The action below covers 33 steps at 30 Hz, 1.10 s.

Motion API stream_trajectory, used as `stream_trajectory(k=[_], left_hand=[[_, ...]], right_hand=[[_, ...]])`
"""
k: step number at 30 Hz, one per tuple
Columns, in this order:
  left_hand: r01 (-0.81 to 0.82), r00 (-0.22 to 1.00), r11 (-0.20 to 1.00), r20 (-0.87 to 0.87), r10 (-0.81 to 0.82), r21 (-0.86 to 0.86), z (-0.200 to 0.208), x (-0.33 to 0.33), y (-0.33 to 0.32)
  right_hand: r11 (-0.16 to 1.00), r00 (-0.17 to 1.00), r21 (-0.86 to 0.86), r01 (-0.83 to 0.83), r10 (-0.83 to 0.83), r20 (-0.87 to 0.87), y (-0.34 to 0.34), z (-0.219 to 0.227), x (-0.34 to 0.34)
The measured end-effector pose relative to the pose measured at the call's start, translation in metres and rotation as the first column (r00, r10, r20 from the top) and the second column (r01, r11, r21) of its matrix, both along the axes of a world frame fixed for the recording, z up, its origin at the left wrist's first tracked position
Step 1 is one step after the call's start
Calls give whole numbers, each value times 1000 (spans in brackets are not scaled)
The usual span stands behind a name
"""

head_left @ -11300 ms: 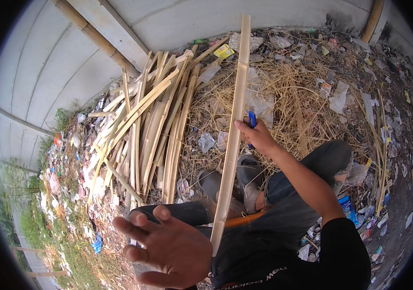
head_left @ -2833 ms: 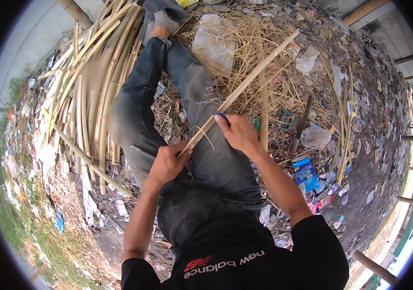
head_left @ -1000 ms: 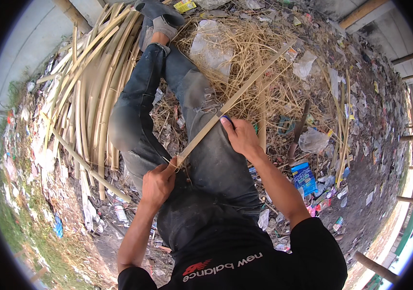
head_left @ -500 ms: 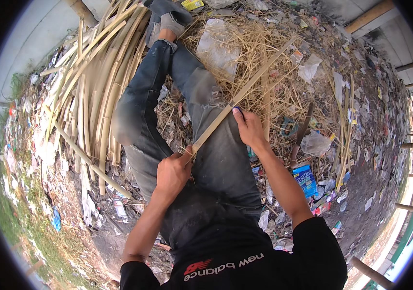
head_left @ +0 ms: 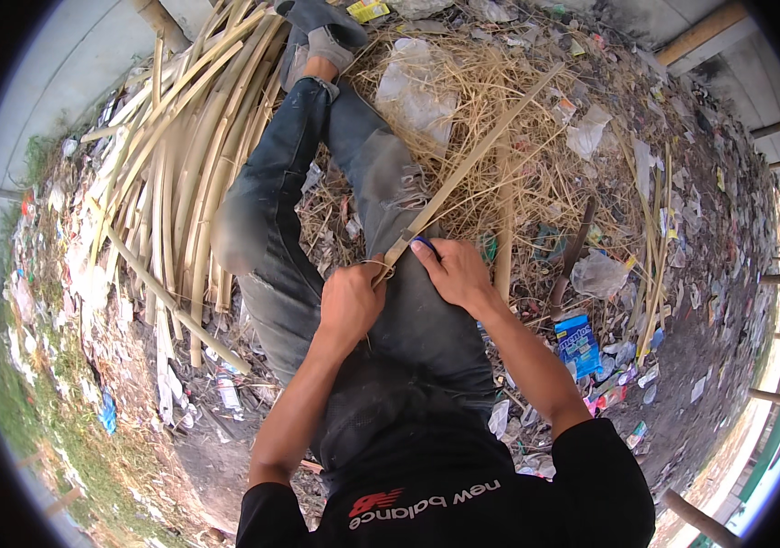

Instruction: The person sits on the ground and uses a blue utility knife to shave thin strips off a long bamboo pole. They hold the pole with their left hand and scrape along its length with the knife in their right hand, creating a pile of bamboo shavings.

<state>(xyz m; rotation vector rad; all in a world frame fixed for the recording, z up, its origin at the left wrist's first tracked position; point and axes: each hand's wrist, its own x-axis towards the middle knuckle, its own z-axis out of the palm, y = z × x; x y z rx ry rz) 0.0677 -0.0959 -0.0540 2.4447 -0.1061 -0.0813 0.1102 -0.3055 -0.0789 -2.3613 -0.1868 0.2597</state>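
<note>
A long flat bamboo strip (head_left: 470, 172) slants from my lap up to the far right, resting across my thigh. My left hand (head_left: 351, 301) is closed round its near end. Close by, my right hand (head_left: 457, 274) is closed on a small tool with a blue handle (head_left: 423, 244); a short grey blade, it appears, lies across the strip. Most of this small knife is hidden by the fingers. Thin shavings curl beside the left fingers. Under the strip's far half lies a heap of pale shavings (head_left: 463, 100).
A large pile of split bamboo strips (head_left: 189, 173) lies left of my legs. To the right are a long dark blade-like tool (head_left: 574, 251), a blue packet (head_left: 578, 345) and a few thin strips (head_left: 659, 247). Litter covers the ground; a wall stands beyond.
My right hand has drawn the small knife down along the strip toward my left hand. The left hand has shifted slightly right, still holding the near end.
</note>
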Motion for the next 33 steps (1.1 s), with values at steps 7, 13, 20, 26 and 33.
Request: stream_trajectory(k=[7,13,20,26,33], left_hand=[[-39,994,993,-104,27,-114,-9,18,-8],[-6,987,975,-157,-29,-220,7,18,10],[48,930,973,-344,-127,-227,21,-6,67],[48,892,967,-426,-154,-249,34,-9,76],[47,868,964,-468,-169,-263,42,-9,84]], right_hand=[[998,996,36,-58,56,73,3,4,-7],[819,846,560,129,203,-493,-39,-3,18],[963,977,165,213,-206,-61,-49,-8,35],[985,987,-65,163,-163,4,-22,-16,40],[902,902,41,429,-430,31,-71,-54,121]])
